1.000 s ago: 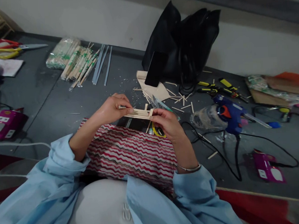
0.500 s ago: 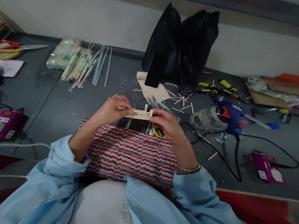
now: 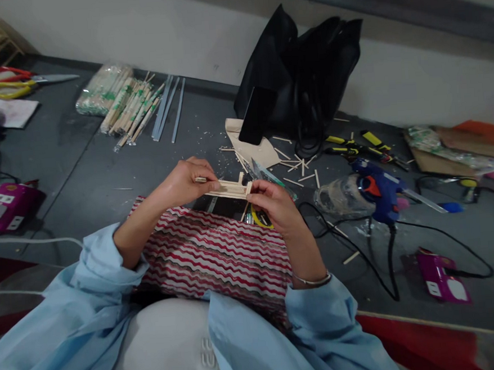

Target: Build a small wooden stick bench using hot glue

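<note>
left hand [image 3: 185, 182] and right hand [image 3: 277, 202] pinch opposite ends of a small pale wooden frame [image 3: 232, 193], just beyond striped cloth [image 3: 218, 254], blue glue gun [image 3: 381, 189] off to right.

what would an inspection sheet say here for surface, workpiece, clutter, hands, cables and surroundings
Surface: grey tabletop, wood crumbs scattered on it
Workpiece: wooden stick assembly, held above a striped cloth
Clutter: cut sticks and black phone beyond the hands
Hands: left hand and right hand grip opposite ends of the assembly
Cables: black cable loops near blue glue gun
Surroundings: black bag before pale wall
</note>
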Available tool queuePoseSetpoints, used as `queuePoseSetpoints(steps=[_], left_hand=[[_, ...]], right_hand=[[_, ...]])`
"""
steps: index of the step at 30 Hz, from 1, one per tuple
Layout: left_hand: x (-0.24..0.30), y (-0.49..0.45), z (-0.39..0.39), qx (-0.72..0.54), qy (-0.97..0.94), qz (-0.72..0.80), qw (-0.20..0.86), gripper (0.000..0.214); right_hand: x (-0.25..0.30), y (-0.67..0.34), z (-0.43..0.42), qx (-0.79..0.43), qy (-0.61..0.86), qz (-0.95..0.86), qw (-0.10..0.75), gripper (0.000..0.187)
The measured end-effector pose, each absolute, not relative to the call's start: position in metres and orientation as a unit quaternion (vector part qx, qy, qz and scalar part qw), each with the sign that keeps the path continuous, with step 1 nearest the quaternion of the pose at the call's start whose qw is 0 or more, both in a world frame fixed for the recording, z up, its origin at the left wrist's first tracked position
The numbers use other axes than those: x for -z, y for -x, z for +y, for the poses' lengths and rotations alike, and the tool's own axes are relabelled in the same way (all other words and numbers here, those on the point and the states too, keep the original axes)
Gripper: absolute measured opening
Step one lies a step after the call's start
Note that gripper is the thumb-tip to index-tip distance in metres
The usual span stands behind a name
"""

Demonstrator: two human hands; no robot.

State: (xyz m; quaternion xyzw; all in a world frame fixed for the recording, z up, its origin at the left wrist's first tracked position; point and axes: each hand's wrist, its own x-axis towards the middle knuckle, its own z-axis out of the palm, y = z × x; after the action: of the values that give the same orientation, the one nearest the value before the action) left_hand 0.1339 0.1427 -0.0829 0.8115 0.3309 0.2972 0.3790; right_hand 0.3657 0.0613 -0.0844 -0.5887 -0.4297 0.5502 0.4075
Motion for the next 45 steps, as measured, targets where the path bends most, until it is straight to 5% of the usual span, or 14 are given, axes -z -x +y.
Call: queuePoseSetpoints(steps=[14,32,37,40,45], left_hand=[[0.085,-0.135,0.143,-0.289,-0.818,0.324,0.377,0.024],[0.085,-0.138,0.145,-0.289,-0.808,0.331,0.393,0.018],[0.076,-0.131,0.147,-0.259,-0.803,0.379,0.38,0.045],[0.072,-0.121,0.152,-0.22,-0.786,0.4,0.416,0.055],[0.074,-0.114,0.158,-0.186,-0.745,0.396,0.503,0.04]], right_hand=[[0.082,-0.363,0.059,-0.535,0.592,-0.433,0.42,0.034],[0.085,-0.363,0.061,-0.512,0.603,-0.416,0.45,0.024],[0.086,-0.364,0.062,-0.513,0.606,-0.384,0.472,0.023],[0.087,-0.366,0.063,-0.508,0.611,-0.373,0.48,0.023],[0.088,-0.367,0.063,-0.511,0.603,-0.365,0.492,0.023]])
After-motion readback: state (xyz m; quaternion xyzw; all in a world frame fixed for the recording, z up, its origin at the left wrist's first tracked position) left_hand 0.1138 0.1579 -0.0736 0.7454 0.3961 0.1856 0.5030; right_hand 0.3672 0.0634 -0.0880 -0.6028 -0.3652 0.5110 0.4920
